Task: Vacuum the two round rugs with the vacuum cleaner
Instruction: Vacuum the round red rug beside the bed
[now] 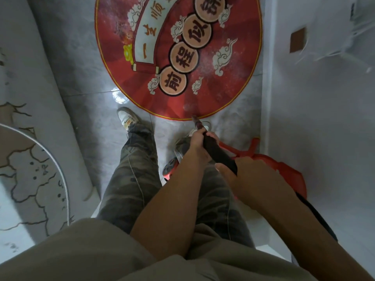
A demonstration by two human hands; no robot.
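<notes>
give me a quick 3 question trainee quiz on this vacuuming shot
1. True or false: both hands grip the dark wand.
2. Where is the wand's tip? A) at the red rug's middle B) at the red rug's near edge C) on the grey rug
3. Fill in: the pale dusty patches lie on the ___ rug.

Key:
1. True. The left hand holds it nearer the tip, the right hand further back.
2. B. It sits at the near rim of the red rug; the grey rug lies off to the left.
3. Red.
</notes>
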